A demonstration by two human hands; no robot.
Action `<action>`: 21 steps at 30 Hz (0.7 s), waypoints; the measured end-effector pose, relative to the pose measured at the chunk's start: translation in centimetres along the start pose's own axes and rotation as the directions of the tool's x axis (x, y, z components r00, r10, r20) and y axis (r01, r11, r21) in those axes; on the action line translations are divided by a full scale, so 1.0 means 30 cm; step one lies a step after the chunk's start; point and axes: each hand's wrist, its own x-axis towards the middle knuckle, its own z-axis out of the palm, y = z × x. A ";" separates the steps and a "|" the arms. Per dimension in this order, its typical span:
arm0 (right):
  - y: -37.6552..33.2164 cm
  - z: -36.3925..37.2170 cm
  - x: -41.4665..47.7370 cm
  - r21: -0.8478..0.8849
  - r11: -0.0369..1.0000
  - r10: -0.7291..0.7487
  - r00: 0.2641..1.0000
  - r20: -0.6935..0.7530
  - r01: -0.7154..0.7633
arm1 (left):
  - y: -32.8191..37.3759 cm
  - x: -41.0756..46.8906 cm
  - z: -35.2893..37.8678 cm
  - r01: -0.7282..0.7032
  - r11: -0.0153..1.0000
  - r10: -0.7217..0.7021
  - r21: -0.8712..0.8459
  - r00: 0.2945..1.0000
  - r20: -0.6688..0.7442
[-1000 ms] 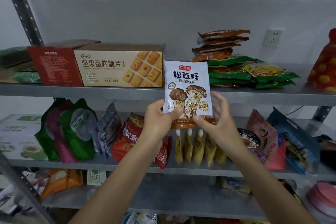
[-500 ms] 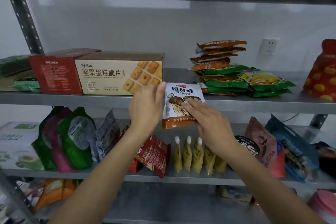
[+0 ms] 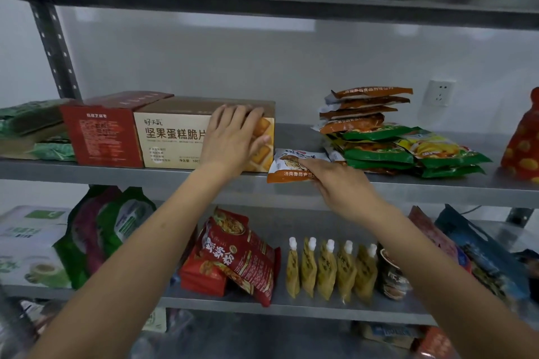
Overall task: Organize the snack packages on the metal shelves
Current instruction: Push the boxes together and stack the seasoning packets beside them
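Head view of a metal rack. The mushroom seasoning packet (image 3: 291, 166) lies flat on the upper shelf (image 3: 437, 188), in the gap between the beige cake-crisp box (image 3: 172, 140) and a stack of orange and green snack packets (image 3: 376, 137), with its near edge at the shelf lip. The right hand (image 3: 341, 186) lies over the packet's right front corner, fingers stretched along its top face; the thumb is hidden, so it cannot be told whether the hand pinches the packet or only presses on it. The left hand (image 3: 233, 140) is spread wide, palm and straight fingers flat against the right end of the beige box's front face. A red box (image 3: 99, 134) stands touching the beige box on its left. On the lower shelf (image 3: 291, 304) are green bags (image 3: 108, 230), red noodle packets (image 3: 239, 253) and a row of upright yellow spouted pouches (image 3: 329, 268). A wall socket (image 3: 440, 93) is on the wall behind.
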 end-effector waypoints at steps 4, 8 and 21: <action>0.009 -0.005 0.066 0.024 0.994 0.098 0.980 0.174 -0.104 | -0.003 -0.003 0.016 -0.012 1.000 0.012 0.009 1.000 -0.025; -0.008 0.023 0.119 -0.100 0.984 0.168 0.957 0.237 -0.148 | -0.009 0.000 0.030 -0.022 1.000 0.022 0.008 0.998 -0.061; -0.030 0.047 0.172 0.036 0.996 0.085 0.923 -0.375 -0.077 | -0.015 0.000 0.057 -0.047 0.998 0.052 0.041 0.991 -0.127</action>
